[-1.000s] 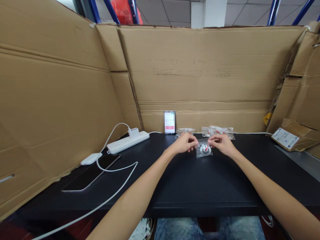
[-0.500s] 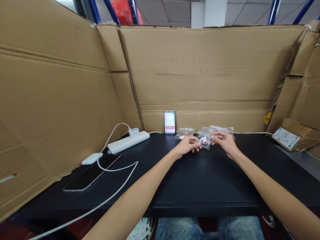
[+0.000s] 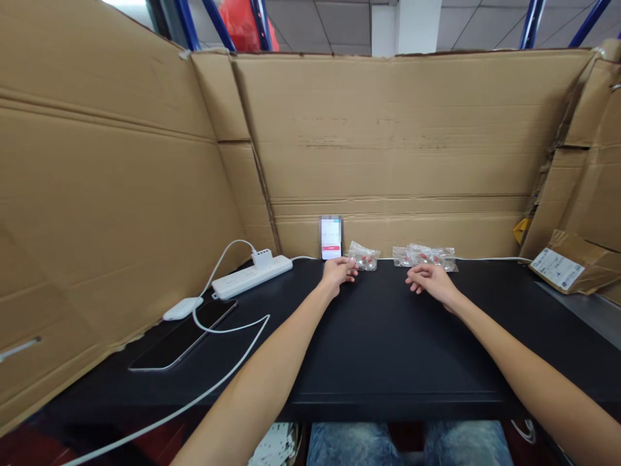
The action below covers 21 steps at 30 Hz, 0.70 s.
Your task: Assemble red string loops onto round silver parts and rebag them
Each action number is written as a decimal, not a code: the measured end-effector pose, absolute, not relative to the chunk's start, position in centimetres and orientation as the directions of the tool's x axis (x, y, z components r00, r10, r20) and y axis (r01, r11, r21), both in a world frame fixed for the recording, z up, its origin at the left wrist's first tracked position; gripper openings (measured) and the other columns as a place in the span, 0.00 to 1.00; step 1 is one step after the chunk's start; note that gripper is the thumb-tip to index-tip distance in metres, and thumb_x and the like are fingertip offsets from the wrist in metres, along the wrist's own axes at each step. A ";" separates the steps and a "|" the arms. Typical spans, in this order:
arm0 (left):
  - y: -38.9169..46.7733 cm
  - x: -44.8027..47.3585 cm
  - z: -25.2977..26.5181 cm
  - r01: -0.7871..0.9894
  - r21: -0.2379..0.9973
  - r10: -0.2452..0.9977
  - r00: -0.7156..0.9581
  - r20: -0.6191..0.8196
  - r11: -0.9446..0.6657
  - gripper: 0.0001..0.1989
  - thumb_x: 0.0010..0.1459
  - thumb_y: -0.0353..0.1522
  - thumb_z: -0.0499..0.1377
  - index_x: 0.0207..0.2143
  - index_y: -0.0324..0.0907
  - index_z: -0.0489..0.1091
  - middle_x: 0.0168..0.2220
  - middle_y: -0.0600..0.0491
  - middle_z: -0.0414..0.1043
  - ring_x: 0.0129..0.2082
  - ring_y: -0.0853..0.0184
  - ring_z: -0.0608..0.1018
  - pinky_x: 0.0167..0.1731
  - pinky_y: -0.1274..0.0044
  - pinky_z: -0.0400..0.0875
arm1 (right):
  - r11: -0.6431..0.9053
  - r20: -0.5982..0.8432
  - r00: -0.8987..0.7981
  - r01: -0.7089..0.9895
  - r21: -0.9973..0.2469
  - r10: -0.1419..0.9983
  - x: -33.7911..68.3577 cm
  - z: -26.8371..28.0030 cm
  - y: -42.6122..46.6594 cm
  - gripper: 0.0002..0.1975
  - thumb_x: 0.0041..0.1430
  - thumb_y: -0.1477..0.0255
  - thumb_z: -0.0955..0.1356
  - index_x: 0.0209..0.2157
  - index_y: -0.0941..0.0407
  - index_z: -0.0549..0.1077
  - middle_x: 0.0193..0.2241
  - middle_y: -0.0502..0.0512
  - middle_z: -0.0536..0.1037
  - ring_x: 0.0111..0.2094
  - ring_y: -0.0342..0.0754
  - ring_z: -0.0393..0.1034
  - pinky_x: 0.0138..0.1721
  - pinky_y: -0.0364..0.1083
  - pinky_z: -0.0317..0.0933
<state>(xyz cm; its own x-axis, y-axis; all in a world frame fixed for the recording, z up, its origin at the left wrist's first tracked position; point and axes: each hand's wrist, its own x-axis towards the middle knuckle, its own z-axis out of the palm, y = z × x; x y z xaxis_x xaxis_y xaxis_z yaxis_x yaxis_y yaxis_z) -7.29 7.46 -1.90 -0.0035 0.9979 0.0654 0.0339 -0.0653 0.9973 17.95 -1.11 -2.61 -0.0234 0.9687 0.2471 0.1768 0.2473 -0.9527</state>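
On the left, my left hand has its fingertips pinched at the edge of a small clear plastic bag with red bits inside. More than one such bag may be bunched there; the overlap makes it hard to tell. On the right, my right hand is just in front of several clear plastic bags, also with red pieces showing. Its fingers are loosely bent and slightly apart, and nothing shows between them.
A lit phone leans upright against the cardboard wall. At left are a white power strip, a white charger, a cable and a dark tablet-like device. A labelled brown package lies at right.
The bag with a round white item between my hands has left the middle. My left hand moved left to the left-hand bags, which look rearranged; my right hand shifted slightly down and opened.
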 end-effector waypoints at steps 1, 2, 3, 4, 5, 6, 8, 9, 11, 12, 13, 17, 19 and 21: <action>7.7 -7.1 -2.0 0.063 0.996 0.997 -0.034 0.072 -0.070 0.04 0.54 0.27 0.60 0.27 0.36 0.68 0.30 0.45 0.76 0.20 0.73 0.74 0.18 0.81 0.68 | 0.248 0.247 -0.032 0.189 -0.950 0.969 17.9 -2.7 -1.1 0.14 0.51 0.62 0.72 0.31 0.60 0.72 0.27 0.58 0.79 0.22 0.42 0.71 0.22 0.41 0.65; 8.0 -7.0 -2.1 0.099 0.992 0.994 -0.068 0.081 -0.074 0.04 0.54 0.27 0.60 0.27 0.36 0.68 0.31 0.45 0.76 0.20 0.72 0.74 0.19 0.80 0.67 | 0.250 0.247 -0.041 0.199 -0.948 0.968 17.9 -2.8 -1.1 0.14 0.51 0.62 0.71 0.31 0.60 0.72 0.27 0.57 0.79 0.22 0.42 0.71 0.22 0.41 0.64; 8.3 -6.8 -2.2 0.141 0.987 0.990 -0.108 0.091 -0.075 0.03 0.53 0.28 0.60 0.27 0.36 0.69 0.31 0.45 0.76 0.21 0.72 0.74 0.19 0.80 0.67 | 0.251 0.247 -0.048 0.208 -0.945 0.968 17.9 -2.9 -1.1 0.14 0.51 0.62 0.71 0.30 0.60 0.72 0.27 0.57 0.79 0.22 0.42 0.71 0.22 0.40 0.64; 8.6 -6.6 -2.3 0.189 0.979 0.983 -0.152 0.103 -0.073 0.03 0.53 0.28 0.60 0.28 0.37 0.70 0.32 0.46 0.77 0.22 0.71 0.74 0.20 0.80 0.67 | 0.252 0.246 -0.053 0.218 -0.943 0.968 17.9 -3.0 -1.0 0.14 0.51 0.62 0.71 0.30 0.60 0.72 0.27 0.57 0.79 0.22 0.42 0.70 0.22 0.40 0.64; 8.9 -6.5 -2.3 0.240 0.968 0.973 -0.197 0.118 -0.069 0.02 0.52 0.28 0.60 0.28 0.37 0.71 0.32 0.46 0.77 0.23 0.69 0.75 0.21 0.79 0.67 | 0.252 0.245 -0.056 0.228 -0.941 0.968 17.9 -3.0 -1.0 0.13 0.51 0.62 0.71 0.30 0.60 0.72 0.26 0.57 0.79 0.22 0.42 0.70 0.22 0.40 0.64; 9.1 -6.4 -2.4 0.292 0.954 0.961 -0.242 0.136 -0.061 0.02 0.51 0.28 0.60 0.28 0.38 0.72 0.32 0.46 0.77 0.26 0.67 0.77 0.24 0.78 0.68 | 0.251 0.245 -0.058 0.238 -0.938 0.968 18.0 -3.1 -0.9 0.13 0.52 0.63 0.71 0.29 0.60 0.72 0.26 0.57 0.79 0.22 0.42 0.70 0.22 0.40 0.64; 9.5 -6.3 -2.5 0.391 0.919 0.931 -0.318 0.180 -0.044 0.03 0.49 0.29 0.62 0.28 0.39 0.74 0.32 0.46 0.77 0.34 0.62 0.78 0.31 0.76 0.70 | 0.252 0.244 -0.061 0.256 -0.933 0.968 18.0 -3.1 -0.9 0.13 0.52 0.63 0.71 0.29 0.60 0.72 0.26 0.57 0.79 0.22 0.41 0.71 0.22 0.40 0.64; 9.7 -6.2 -2.5 0.435 0.900 0.918 -0.341 0.202 -0.036 0.03 0.48 0.30 0.63 0.28 0.40 0.75 0.33 0.46 0.77 0.38 0.60 0.78 0.35 0.75 0.69 | 0.251 0.244 -0.062 0.263 -0.931 0.968 18.0 -3.1 -0.8 0.12 0.53 0.63 0.70 0.29 0.60 0.72 0.26 0.57 0.79 0.22 0.41 0.71 0.22 0.40 0.64; 9.9 -6.2 -2.6 0.509 0.861 0.905 -0.356 0.234 -0.023 0.04 0.47 0.32 0.64 0.28 0.41 0.76 0.34 0.45 0.78 0.41 0.57 0.77 0.39 0.73 0.68 | 0.251 0.242 -0.068 0.278 -0.927 0.968 18.1 -3.1 -0.8 0.12 0.53 0.64 0.70 0.29 0.59 0.72 0.26 0.56 0.79 0.22 0.41 0.70 0.23 0.39 0.64; 9.9 -6.1 -2.6 0.537 0.844 0.904 -0.353 0.243 -0.018 0.04 0.46 0.32 0.64 0.28 0.41 0.76 0.34 0.45 0.77 0.42 0.56 0.77 0.39 0.73 0.68 | 0.254 0.244 -0.071 0.286 -0.924 0.967 18.1 -3.0 -0.8 0.11 0.54 0.64 0.69 0.29 0.59 0.72 0.25 0.56 0.79 0.22 0.41 0.70 0.23 0.39 0.64; 10.0 -6.1 -2.6 0.558 0.830 0.905 -0.346 0.248 -0.014 0.05 0.46 0.33 0.64 0.27 0.42 0.76 0.34 0.45 0.77 0.42 0.55 0.77 0.39 0.72 0.68 | 0.256 0.246 -0.072 0.297 -0.920 0.967 18.1 -3.0 -0.9 0.11 0.53 0.65 0.69 0.29 0.59 0.72 0.25 0.56 0.78 0.22 0.41 0.70 0.22 0.40 0.64; 9.9 -5.7 -2.6 0.688 0.726 0.907 -0.320 0.274 0.024 0.06 0.47 0.36 0.63 0.28 0.43 0.74 0.36 0.44 0.77 0.41 0.52 0.78 0.37 0.70 0.68 | 0.270 0.258 -0.082 0.333 -0.903 0.963 18.0 -2.9 -0.9 0.10 0.53 0.65 0.69 0.28 0.59 0.72 0.24 0.56 0.78 0.22 0.43 0.70 0.23 0.40 0.64; 9.8 -5.6 -2.5 0.763 0.646 0.903 -0.302 0.305 0.037 0.09 0.49 0.38 0.62 0.31 0.44 0.73 0.37 0.44 0.76 0.41 0.52 0.77 0.35 0.70 0.68 | 0.273 0.260 -0.085 0.347 -0.897 0.962 18.0 -2.8 -1.0 0.10 0.53 0.65 0.69 0.28 0.58 0.72 0.24 0.56 0.78 0.22 0.43 0.71 0.23 0.41 0.65; 9.5 -5.4 -2.5 0.810 0.586 0.895 -0.277 0.350 0.022 0.12 0.51 0.40 0.61 0.35 0.44 0.71 0.38 0.44 0.75 0.41 0.53 0.77 0.35 0.70 0.68 | 0.284 0.275 -0.079 0.385 -0.878 0.958 18.1 -2.7 -1.1 0.09 0.54 0.66 0.68 0.28 0.58 0.72 0.24 0.56 0.78 0.22 0.44 0.71 0.24 0.42 0.65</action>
